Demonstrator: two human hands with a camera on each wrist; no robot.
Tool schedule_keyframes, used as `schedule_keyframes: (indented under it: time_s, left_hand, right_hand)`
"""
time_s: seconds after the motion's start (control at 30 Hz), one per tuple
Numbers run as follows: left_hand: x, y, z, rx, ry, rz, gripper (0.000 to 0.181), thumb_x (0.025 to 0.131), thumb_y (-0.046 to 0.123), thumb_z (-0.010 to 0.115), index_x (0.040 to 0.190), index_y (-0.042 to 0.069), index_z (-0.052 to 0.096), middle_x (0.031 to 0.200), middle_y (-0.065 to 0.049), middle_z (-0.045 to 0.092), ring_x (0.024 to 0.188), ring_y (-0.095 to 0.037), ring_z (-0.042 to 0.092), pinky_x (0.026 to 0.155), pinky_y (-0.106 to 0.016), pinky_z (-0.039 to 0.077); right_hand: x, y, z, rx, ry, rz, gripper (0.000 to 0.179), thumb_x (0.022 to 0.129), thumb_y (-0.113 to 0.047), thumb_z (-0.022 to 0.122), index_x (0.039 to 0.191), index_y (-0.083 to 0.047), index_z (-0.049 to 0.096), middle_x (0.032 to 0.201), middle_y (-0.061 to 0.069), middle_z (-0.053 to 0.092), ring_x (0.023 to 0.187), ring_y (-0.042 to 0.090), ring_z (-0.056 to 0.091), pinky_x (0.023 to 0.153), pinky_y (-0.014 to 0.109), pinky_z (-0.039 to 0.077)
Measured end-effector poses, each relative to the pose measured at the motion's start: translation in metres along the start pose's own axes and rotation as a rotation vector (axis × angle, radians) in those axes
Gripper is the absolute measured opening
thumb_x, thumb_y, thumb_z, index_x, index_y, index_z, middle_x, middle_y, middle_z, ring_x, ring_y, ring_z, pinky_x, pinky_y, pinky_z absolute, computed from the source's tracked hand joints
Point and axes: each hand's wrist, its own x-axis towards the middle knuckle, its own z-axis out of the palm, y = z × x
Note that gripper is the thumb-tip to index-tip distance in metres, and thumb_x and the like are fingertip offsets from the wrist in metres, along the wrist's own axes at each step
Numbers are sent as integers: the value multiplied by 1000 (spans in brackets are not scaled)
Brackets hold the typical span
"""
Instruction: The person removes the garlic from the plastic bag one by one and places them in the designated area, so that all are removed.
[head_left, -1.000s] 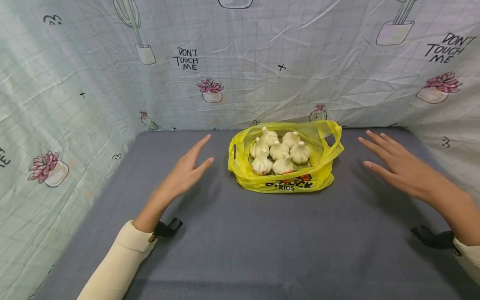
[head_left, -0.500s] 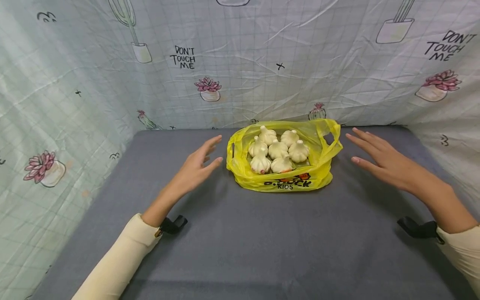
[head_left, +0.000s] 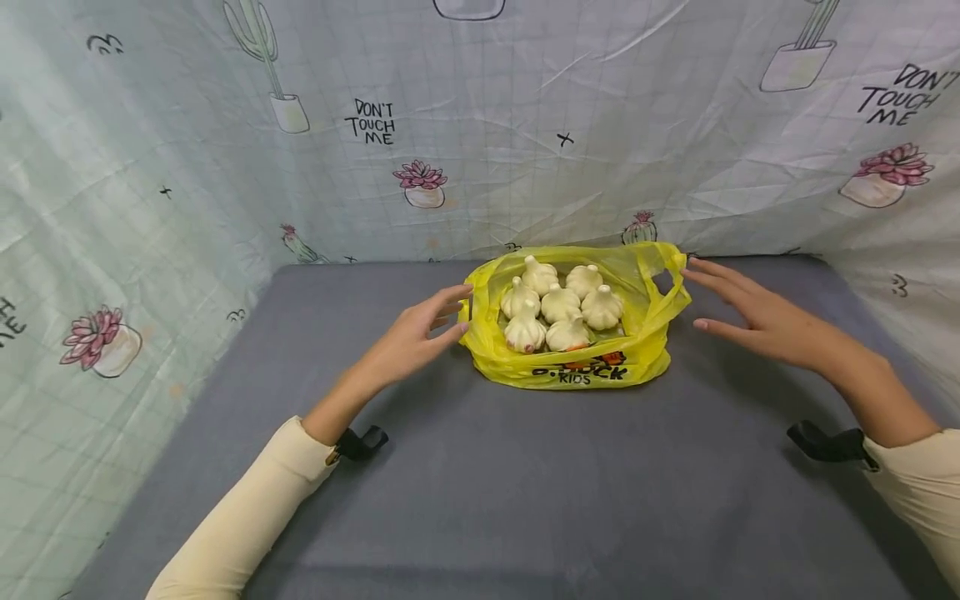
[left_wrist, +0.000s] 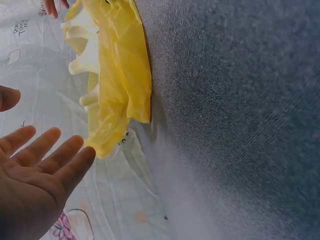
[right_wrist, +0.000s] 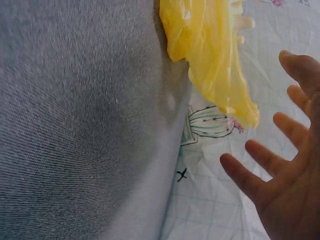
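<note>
A yellow plastic bag (head_left: 495, 358) with spread-open handles sits toward the back of the table, and several white garlic bulbs (head_left: 558, 304) lie inside it. My left hand (head_left: 408, 337) is at the bag's left side, its fingertips by the left handle; whether they touch cannot be told. On the other side, my right hand (head_left: 765, 317) hovers with straight fingers near the right handle (head_left: 671, 287). Both wrist views show relaxed, spread fingers and no thing held. In the left wrist view the bag (left_wrist: 125, 60) hides most of the bulbs.
A grey cloth (head_left: 480, 483) covers the table. Behind and at the sides hangs a pale printed curtain (head_left: 495, 108) with cactus drawings, close behind the bag. Black straps (head_left: 825, 442) sit at both wrists.
Both hands have moved inward toward the bag, the left rightward and the right leftward. The bag and garlic bulbs have stayed in place on the table.
</note>
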Motion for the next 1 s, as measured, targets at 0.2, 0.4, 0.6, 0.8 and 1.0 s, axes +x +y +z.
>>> schedule_keyframes:
  time_s: [0.2, 0.4, 0.6, 0.8, 1.0]
  left_hand:
    - [6, -1, 5, -9, -12, 26, 52, 107, 23, 56, 155, 15, 40, 157, -8, 44, 141, -33, 47, 113, -48, 41]
    - [10, -1, 6, -18, -38, 42, 50, 108, 26, 54, 155, 17, 40, 157, -9, 45, 139, -33, 49, 112, -47, 42]
    - [16, 1, 9, -66, -63, 77, 50, 108, 25, 54, 154, 14, 40, 156, -9, 45, 138, -35, 50, 111, -48, 43]
    - [22, 8, 12, -163, -94, 92, 48, 108, 21, 54, 153, 13, 42, 156, -8, 46, 136, -38, 52, 108, -45, 47]
    - [26, 10, 13, -171, -98, 94, 47, 108, 17, 53, 152, 11, 43, 155, -13, 45, 134, -38, 54, 106, -41, 49]
  right_hand:
    - [10, 10, 1, -21, 51, -98, 75, 96, -11, 71, 160, -15, 33, 166, 14, 24, 148, 28, 29, 97, 64, 43]
    - [28, 19, 3, 15, 44, -188, 78, 94, -6, 73, 160, -14, 34, 167, 10, 24, 143, -8, 23, 100, 43, 51]
    - [45, 24, 5, 85, -2, -218, 78, 90, -5, 77, 158, -12, 39, 168, 9, 21, 144, -7, 23, 105, 22, 45]
    - [59, 35, 6, 179, -63, -172, 84, 86, -5, 81, 158, -10, 38, 170, -4, 11, 154, 20, 17, 104, 73, 33]
    - [69, 45, 12, 256, -96, -169, 85, 83, -3, 83, 156, -6, 40, 170, -7, 8, 156, 30, 6, 103, 81, 25]
